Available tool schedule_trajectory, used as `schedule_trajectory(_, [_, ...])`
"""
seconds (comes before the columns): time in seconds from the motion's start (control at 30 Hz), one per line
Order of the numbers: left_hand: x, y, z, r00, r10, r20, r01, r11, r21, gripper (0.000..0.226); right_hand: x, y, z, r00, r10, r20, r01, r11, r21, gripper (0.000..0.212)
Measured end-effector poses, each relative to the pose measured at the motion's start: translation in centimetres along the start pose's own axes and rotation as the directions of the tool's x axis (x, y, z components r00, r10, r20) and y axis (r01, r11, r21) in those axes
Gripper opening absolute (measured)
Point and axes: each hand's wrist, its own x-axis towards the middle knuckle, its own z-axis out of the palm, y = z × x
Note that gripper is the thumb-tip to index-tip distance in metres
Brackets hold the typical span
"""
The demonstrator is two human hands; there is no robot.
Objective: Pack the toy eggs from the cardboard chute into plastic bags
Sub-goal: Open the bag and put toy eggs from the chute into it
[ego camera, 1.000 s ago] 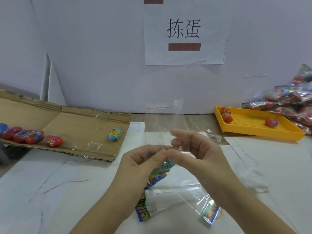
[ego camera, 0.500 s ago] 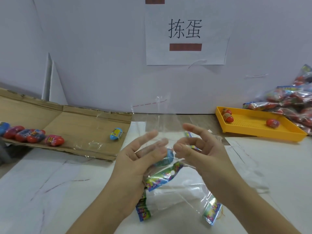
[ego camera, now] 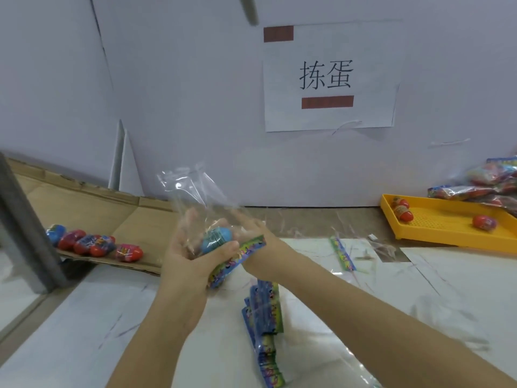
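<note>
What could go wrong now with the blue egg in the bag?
1. The plastic bag looks unsealed above the left hand and right hand; tipping it might let the blue egg slip out.
2. The pink egg lies near the front edge of the cardboard chute and may roll off.

I read one sign only: white paper sheet [ego camera: 330, 119] on the wall [ego camera: 195, 107], black characters 拣蛋. Print on bag strips [ego camera: 263, 312] and eggs [ego camera: 128, 252] too blurred to read.

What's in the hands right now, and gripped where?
One clear plastic bag with a blue toy egg inside. The left hand cups its egg end, thumb on top; the right hand holds the same end from the far side.
</note>
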Motion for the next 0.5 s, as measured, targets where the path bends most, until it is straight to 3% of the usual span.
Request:
schedule_trajectory(0.1, [0.3, -1.0, -0.2, 0.999, -0.049, -0.009, 0.049, 0.998, 0.033, 0.105, 1.1, -0.2, 1.6, 0.992, -0.050, 0.114, 0.064, 0.991, -0.116, 0.049])
schedule_trajectory(0.17, [0.5, -1.1, -0.4, 0.998, -0.047, 0.028, 0.047, 0.999, -0.015, 0.086, 0.9, 0.4, 1.7, 0.993, -0.085, 0.080, 0.099, 0.978, -0.183, 0.053])
schedule_trajectory(0.23, [0.5, -1.1, -0.4, 0.998, -0.055, 0.042, 0.057, 0.996, -0.068, 0.061, 1.1, 0.6, 0.9, 0.996, -0.041, -0.081, 0.034, 0.996, -0.083, 0.051])
schedule_trajectory(0.27, [0.4, -1.0, -0.3, 0.998, -0.057, 0.032, 0.059, 0.996, -0.069, 0.060, 1.1, 0.5, -0.1, 0.980, 0.014, -0.201, -0.010, 1.000, 0.021, 0.045])
schedule_trajectory(0.33, [0.1, -1.3, 0.0, 0.999, -0.039, 0.022, 0.039, 0.999, 0.019, 0.073, 1.0, 0.4, -2.6, 0.880, 0.137, -0.455, -0.043, 0.977, 0.211, 0.030])
schedule_trajectory(0.43, [-0.5, -1.7, 0.6, 0.998, -0.012, 0.067, -0.001, 0.982, 0.187, 0.083, -1.5, -0.4, -6.6, 0.771, 0.167, -0.614, 0.219, 0.837, 0.502, 0.018])
schedule_trajectory(0.5, [-0.9, -2.1, 0.8, 0.993, 0.020, 0.115, -0.056, 0.949, 0.312, 0.086, -4.0, -1.4, -8.6, 0.740, 0.041, -0.671, 0.427, 0.743, 0.516, 0.018])
